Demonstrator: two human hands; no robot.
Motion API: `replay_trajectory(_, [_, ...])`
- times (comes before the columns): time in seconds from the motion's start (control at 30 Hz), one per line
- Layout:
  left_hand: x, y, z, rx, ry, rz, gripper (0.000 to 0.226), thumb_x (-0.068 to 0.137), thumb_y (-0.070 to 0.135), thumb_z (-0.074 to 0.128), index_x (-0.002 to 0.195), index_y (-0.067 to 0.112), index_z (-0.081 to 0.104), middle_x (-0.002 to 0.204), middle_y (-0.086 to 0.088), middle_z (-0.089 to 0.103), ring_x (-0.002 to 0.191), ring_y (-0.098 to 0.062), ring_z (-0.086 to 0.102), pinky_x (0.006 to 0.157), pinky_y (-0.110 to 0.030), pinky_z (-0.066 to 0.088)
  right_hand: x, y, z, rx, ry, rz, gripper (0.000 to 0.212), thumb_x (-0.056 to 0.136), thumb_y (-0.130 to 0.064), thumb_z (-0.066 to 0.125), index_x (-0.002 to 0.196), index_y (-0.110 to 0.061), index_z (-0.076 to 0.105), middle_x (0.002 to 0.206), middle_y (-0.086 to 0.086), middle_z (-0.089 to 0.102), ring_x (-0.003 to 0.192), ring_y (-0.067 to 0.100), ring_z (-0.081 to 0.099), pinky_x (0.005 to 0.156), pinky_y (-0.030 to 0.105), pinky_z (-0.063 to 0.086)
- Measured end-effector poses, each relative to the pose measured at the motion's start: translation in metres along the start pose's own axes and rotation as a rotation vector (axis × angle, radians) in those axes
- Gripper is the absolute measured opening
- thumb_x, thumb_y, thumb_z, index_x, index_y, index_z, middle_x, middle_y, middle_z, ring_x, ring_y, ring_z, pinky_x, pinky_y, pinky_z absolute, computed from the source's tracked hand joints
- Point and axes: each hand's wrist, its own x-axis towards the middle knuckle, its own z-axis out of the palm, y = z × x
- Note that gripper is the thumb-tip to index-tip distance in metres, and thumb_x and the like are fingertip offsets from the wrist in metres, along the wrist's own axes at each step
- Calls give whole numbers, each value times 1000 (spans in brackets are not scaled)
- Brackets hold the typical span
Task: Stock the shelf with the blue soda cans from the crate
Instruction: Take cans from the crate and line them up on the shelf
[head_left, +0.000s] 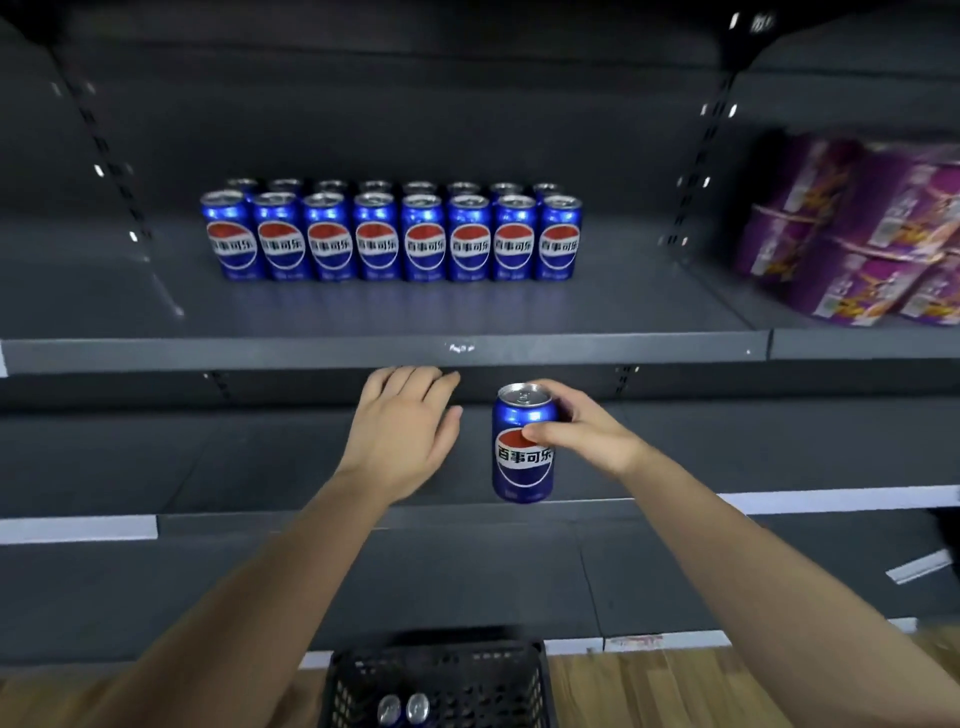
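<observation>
Backdrop: dark grey store racking w/ slotted uprights; wood floor at the bottom edge of your view.
Shelf: upper shelf, bare metal in front of and either side of the stock.
Stocked: stocked cans stood upright in two rows; front row of eight, side by side, labels toward you; back row showed only its tops, prob. eight too.
Neighbours: purple packs on the same level, well apart to the right, blurred.
Can: you held one can upright in the air, in front of the lower shelf and just below the upper shelf's front lip, not yet set down.
R hand: your R hand gripped it from its right side, thumb across the logo, fingers curled round the back near the rim.
L hand: your L hand hovered just left of the can, apart from it, fingers loose, grasping nothing.
Crate: black mesh crate at the bottom of view; two can tops showed inside; rest of its interior out of frame, so no count possible.
Progress: my read, well under way: two rows up, one can in transit, at least two to go.
Can look: gloss blue body, red-white-blue round logo w/ white Chinese lettering, silver top w/ pull tab, no dents seen.
</observation>
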Motion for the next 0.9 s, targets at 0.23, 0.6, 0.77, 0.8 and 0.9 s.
replay_trajectory(0.23, [50, 4, -24, 0, 30, 40, 49, 93, 38, 29, 124, 16, 60, 119, -1, 61, 111, -23, 55, 98, -36, 28, 6, -50, -31, -6, 117, -86, 45, 70, -20, 69, 115, -19, 62, 100, -4, 72, 97, 13, 67, 91, 32, 51])
replay_trajectory(0.6, [120, 46, 3, -2, 24, 54, 55, 91, 43, 24, 125, 17, 59, 125, -3, 59, 115, -23, 52, 100, -38, 27, 35, -88, -115, 12, 250, -205, 51, 67, -26, 70, 116, -16, 59, 98, -4, 71, 91, 8, 67, 76, 20, 51])
replay_trajectory(0.77, [149, 61, 26, 1, 14, 34, 56, 91, 44, 23, 125, 18, 59, 126, -2, 59, 114, -22, 52, 100, -39, 26, 60, -78, -156, 4, 276, -179, 48, 71, -22, 67, 115, -15, 48, 104, -1, 66, 92, 10, 64, 80, 24, 51])
replay_trajectory(0.8, [155, 64, 29, 1, 15, 28, 56, 91, 44, 23, 125, 19, 59, 126, -2, 59, 114, -22, 53, 100, -38, 26, 65, -76, -163, 4, 273, -171, 48, 71, -22, 67, 114, -15, 48, 103, 0, 66, 90, 10, 64, 81, 24, 51])
replay_trajectory(0.9, [170, 70, 38, 0, 8, 12, 58, 91, 45, 20, 127, 19, 57, 127, 0, 57, 115, -21, 51, 102, -38, 25, 78, -67, -183, 9, 252, -151, 44, 70, -21, 67, 109, -18, 48, 98, -2, 66, 86, 7, 64, 79, 23, 50])
